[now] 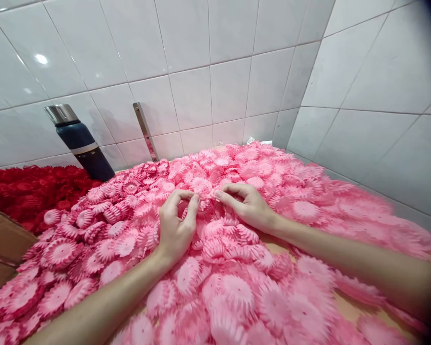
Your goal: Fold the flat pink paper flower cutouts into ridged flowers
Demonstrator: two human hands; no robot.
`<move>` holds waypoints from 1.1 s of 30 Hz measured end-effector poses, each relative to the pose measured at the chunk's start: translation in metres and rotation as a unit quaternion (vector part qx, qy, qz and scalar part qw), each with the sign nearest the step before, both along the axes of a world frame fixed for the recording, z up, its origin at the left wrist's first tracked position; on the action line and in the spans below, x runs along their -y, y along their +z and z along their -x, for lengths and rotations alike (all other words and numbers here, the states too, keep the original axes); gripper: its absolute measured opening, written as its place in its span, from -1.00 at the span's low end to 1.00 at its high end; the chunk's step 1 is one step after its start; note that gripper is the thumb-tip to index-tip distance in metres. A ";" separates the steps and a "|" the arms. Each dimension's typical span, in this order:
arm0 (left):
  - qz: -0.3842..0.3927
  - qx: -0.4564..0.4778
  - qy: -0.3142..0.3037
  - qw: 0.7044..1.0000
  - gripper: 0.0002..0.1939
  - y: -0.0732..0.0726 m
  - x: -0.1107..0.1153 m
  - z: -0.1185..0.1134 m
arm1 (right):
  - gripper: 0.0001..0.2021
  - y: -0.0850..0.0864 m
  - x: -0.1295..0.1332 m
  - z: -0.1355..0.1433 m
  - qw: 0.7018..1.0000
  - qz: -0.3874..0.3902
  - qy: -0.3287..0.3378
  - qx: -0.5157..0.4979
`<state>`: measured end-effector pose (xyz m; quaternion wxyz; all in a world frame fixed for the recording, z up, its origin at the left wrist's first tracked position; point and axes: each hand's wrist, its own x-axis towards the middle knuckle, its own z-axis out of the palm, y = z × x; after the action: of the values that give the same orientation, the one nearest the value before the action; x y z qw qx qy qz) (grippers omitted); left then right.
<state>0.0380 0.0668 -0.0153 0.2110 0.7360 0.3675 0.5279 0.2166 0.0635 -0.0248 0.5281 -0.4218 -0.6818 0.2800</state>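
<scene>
Two white tiled walls, the back wall (190, 52) and the side wall (377, 100), meet in a corner at upper right. Tan table (277, 247) shows in patches right of centre and at lower right. One heap of pink flowers (237, 292), too many to count, covers most of it, reaching the foot of the back wall; one red heap (25, 194) lies at left. Counted: one cardboard box (3, 249), cut by the left edge; one blue bottle (82, 143), leaning in the frame; two bare hands; one metal strip (144, 129) against the back wall. Left hand (175, 225) and right hand (253, 206), just apart, each pinch one pink flower (203, 186) between thumb and forefinger, mid-frame, above the heap. Open air lies above the heap, up to the tiles.
</scene>
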 end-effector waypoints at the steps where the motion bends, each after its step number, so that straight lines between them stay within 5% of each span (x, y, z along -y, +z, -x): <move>1: -0.012 0.012 0.005 1.000 -0.91 -0.001 0.000 0.000 | -0.75 -0.001 -0.002 -0.001 1.000 0.004 -0.018 -0.017; 6: -0.008 0.041 0.004 0.999 -0.91 -0.002 -0.001 0.001 | -0.76 -0.005 -0.009 -0.008 0.993 0.024 -0.058 -0.100; 12: 0.016 0.016 -0.027 0.999 -0.86 0.000 -0.001 -0.001 | -0.90 -0.002 -0.003 -0.008 0.998 -0.008 0.018 -0.051; 20: 0.032 -0.041 -0.060 0.997 -0.89 0.001 0.000 -0.001 | -0.78 0.001 0.005 -0.002 0.996 -0.003 0.066 0.067; 33: 0.016 -0.032 -0.050 0.998 -0.90 0.001 0.000 -0.001 | -0.75 -0.002 0.000 -0.004 0.999 0.009 0.005 0.047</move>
<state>0.0395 0.0667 -0.0138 0.2368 0.7665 0.3457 0.4866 0.2202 0.0630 -0.0266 0.4900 -0.4362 -0.7053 0.2688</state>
